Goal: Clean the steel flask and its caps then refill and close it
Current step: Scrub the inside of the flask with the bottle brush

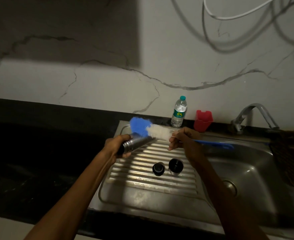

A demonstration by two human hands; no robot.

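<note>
The steel flask (136, 143) is up off the drainboard (153, 186), lying nearly level, its open mouth pointing away towards the bottle brush (149, 129); the left hand (116, 147) has its fingers wrapped round the flask's base end, a firm hold; the right hand (182, 138) pinches the brush by its wire neck, just behind the white bristles, with the blue handle trailing off to the right of the flask; the bristle head sits just past the flask's mouth, not inside it as far as I can tell.

Risks now; a grip that far forward on a long brush gives little leverage, so the head could skid off the rim and flick water; the tilted flask could slip in wet fingers and land on the two caps (167, 168) standing directly below it on the ribs, knocking them towards the sink basin (246, 170) to the flask's right.

Containers; the flask's inside is hidden; behind the flask a clear water bottle (179, 112) stands capped, apparently partly full; beside that a red cup (203, 120), contents unseen; the caps look empty.
</note>
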